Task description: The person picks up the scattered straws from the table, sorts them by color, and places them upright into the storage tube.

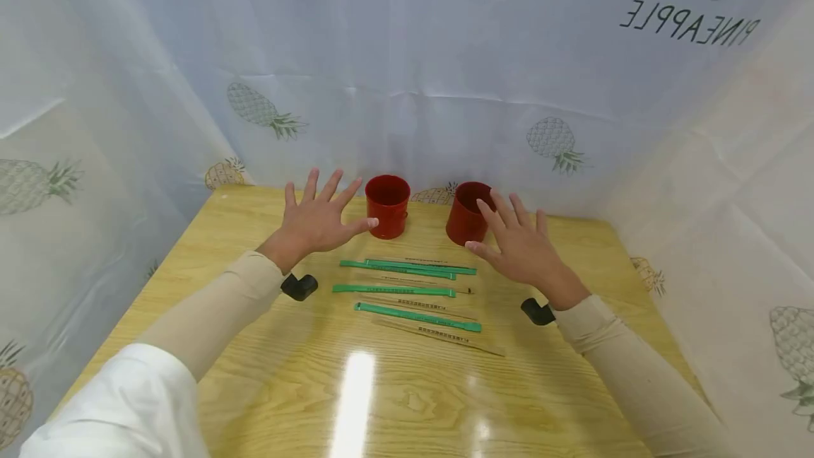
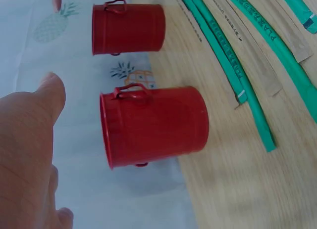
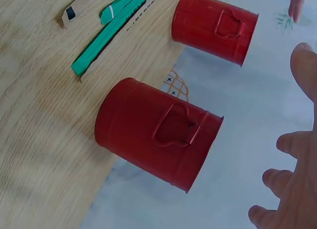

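Two red metal buckets with small side handles stand upright at the back of the table. My left hand (image 1: 318,221), fingers spread, hovers beside the left bucket (image 1: 387,207); it holds nothing. Likewise spread and holding nothing, my right hand (image 1: 518,242) is over the front right of the right bucket (image 1: 468,214) and covers part of it. In front of the buckets lie several thin paper-wrapped sticks, perhaps straws: green ones (image 1: 394,290) and brown ones (image 1: 439,334), roughly parallel, with dark print on them. In the left wrist view the left bucket (image 2: 156,125) is nearest.
The wooden table (image 1: 286,387) ends just behind the buckets. A white curtain (image 1: 407,41) with pineapple prints hangs behind it and on both sides. Dark wrist-camera pieces (image 1: 299,287) sit under both wrists. Light glares on the table's front.
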Available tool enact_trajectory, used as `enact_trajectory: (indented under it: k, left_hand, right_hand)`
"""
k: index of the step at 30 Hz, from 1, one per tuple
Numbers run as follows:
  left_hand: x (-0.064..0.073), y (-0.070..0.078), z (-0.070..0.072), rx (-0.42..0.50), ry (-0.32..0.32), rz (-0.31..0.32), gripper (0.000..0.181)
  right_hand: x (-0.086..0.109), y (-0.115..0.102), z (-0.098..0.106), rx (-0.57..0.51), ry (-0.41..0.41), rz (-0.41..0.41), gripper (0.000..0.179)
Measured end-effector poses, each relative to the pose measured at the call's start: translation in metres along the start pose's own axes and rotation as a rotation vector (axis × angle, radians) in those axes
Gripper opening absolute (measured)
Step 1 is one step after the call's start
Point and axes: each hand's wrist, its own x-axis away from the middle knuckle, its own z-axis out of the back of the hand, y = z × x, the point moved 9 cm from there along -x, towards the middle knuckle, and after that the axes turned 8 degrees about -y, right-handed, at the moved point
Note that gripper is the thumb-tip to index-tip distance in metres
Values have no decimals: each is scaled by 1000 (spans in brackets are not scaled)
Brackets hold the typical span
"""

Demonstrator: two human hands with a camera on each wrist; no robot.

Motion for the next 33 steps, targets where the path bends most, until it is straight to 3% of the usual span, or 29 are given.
enact_trajectory:
  k: [19,33]
  left_hand:
    - [-4,-3,-10,-7,-6,11,95]
    - [-16,12,-20,-9,-27,11,96]
  right_hand:
    - [-10,-37,-12,16,-12,84,86]
    - [-14,-62,-23,58,3,142,85]
